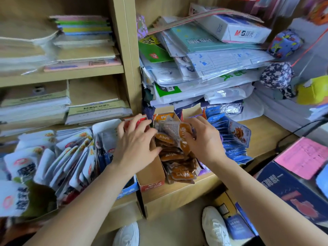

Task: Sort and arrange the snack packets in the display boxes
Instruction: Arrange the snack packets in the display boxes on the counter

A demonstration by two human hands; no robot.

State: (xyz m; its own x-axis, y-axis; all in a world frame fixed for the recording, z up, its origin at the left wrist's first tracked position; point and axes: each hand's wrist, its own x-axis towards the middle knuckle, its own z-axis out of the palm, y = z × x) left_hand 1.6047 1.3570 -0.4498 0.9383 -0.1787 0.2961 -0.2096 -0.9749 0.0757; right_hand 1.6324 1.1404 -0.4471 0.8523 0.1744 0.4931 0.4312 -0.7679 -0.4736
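Your left hand, fingers spread, braces the centre-frame display box; slide the orange packets your right hand grips in upright.

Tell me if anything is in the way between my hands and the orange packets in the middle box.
Nothing visible is. The right hand grips a bunch of orange packets near the back of the open-topped box, and the left hand rests on its left wall, fingertips at the packets.
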